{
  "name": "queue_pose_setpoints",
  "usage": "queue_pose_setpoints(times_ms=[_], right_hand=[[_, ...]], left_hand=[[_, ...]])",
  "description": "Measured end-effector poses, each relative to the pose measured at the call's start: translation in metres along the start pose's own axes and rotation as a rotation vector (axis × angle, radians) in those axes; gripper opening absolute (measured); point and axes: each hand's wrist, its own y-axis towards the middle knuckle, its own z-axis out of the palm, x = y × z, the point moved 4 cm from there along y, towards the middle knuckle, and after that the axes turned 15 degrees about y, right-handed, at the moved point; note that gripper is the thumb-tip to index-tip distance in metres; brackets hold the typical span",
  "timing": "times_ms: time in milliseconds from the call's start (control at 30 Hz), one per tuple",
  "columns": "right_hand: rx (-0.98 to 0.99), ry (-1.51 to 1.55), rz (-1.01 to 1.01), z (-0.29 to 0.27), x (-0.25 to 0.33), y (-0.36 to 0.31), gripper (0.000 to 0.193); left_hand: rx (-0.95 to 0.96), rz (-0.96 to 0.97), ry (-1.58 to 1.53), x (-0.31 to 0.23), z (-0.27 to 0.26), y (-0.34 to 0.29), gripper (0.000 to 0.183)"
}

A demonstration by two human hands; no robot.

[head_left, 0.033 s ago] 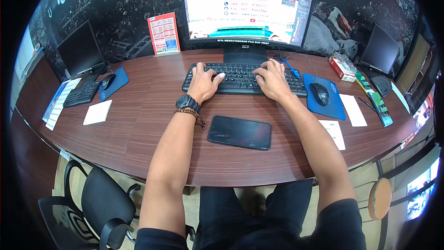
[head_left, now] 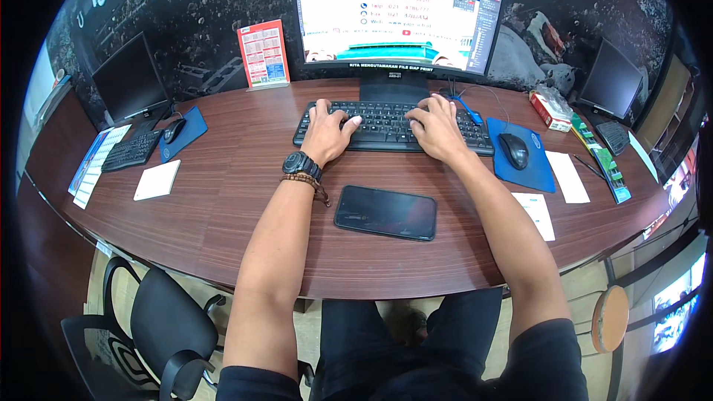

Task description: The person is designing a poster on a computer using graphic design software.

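Observation:
Both of my hands rest on a black keyboard in front of a curved monitor. My left hand lies over its left end, with bent fingers on the keys and the thumb stretched inward. A black watch and a beaded bracelet circle that wrist. Over the right part of the keys is my right hand, its fingers apart and slightly curled. Neither hand grips anything. Between my forearms, a dark smartphone lies face up on the wooden desk.
Right of the keyboard, a black mouse sits on a blue mouse pad. White papers and a red-white box are beyond. A red-framed calendar stands at back left. Other monitors flank the desk; an office chair stands lower left.

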Motion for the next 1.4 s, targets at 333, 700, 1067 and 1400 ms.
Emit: queue_pose_setpoints(times_ms=[333, 700, 1067, 1400], right_hand=[[-0.036, 0.026, 0.060, -0.025, -0.017, -0.008, 0.022], [0.015, -0.082, 0.164, -0.038, -0.057, -0.032, 0.027], [0.186, -0.184, 0.306, -0.029, -0.042, -0.025, 0.035], [0.184, -0.177, 0.276, -0.031, -0.037, -0.019, 0.035]], left_hand=[[-0.048, -0.002, 0.176, -0.016, -0.018, 0.002, 0.044], [0.048, 0.052, 0.053, -0.014, -0.008, -0.003, 0.056], [0.110, 0.045, 0.037, -0.011, -0.003, -0.004, 0.055], [0.097, 0.054, 0.034, -0.009, -0.002, -0.005, 0.055]])
